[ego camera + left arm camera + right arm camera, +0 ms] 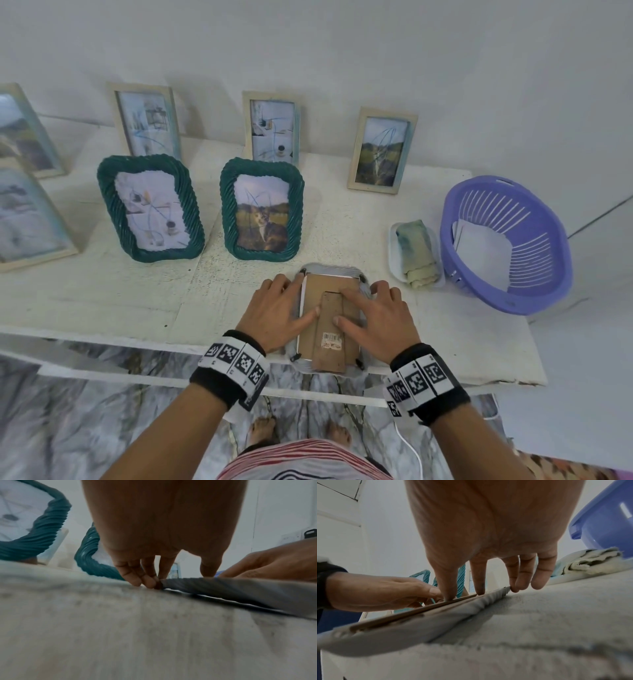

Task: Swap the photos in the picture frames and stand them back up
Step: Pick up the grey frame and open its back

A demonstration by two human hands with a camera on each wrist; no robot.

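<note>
A grey rope-edged picture frame [363, 287] lies face down at the table's front edge, overhanging it slightly. Its brown cardboard back [325, 284] and folded stand [330, 303] face up. My left hand [274, 308] rests on the frame's left side, thumb on the cardboard and fingertips [147, 581] at the frame's outer edge [240, 588]. My right hand [373, 315] presses the back with index finger and thumb, its other fingers [537, 580] at the right edge [436, 622]. Two green rope frames [150, 209] [262, 209] stand behind, the right one showing a cat photo.
A purple slotted basket [548, 274] holding white sheets sits at the right. A folded cloth [416, 250] lies on a small white tray beside it. Several pale wooden frames [145, 120] [272, 128] [382, 150] stand along the wall, and more [24, 216] at the far left.
</note>
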